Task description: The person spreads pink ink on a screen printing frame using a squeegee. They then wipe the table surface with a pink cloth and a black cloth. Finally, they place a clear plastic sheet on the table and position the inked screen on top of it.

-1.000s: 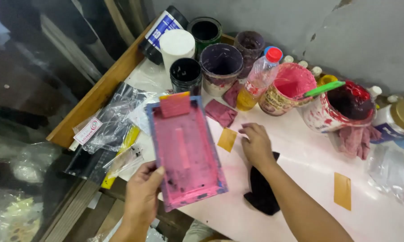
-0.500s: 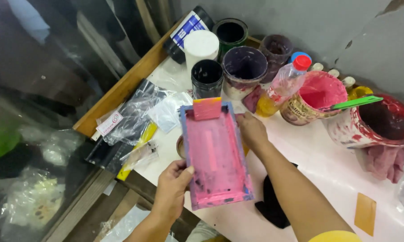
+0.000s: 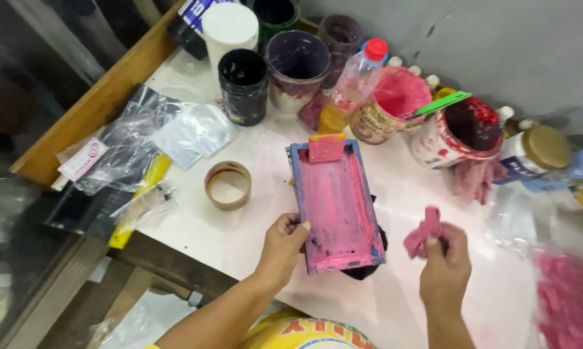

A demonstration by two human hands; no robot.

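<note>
— Hands first: what's each one got?
— Left hand (image 3: 284,244) is clamped on the near-left edge of a pink-stained frame (image 3: 336,205), lifted over the white table (image 3: 240,236). Right hand (image 3: 445,268), at three o'clock of it, has fingers pinched together on a pink rag (image 3: 423,231).
— Around it?
— Tape roll (image 3: 227,185) at nine o'clock, paint tubs (image 3: 395,103) at twelve.
</note>
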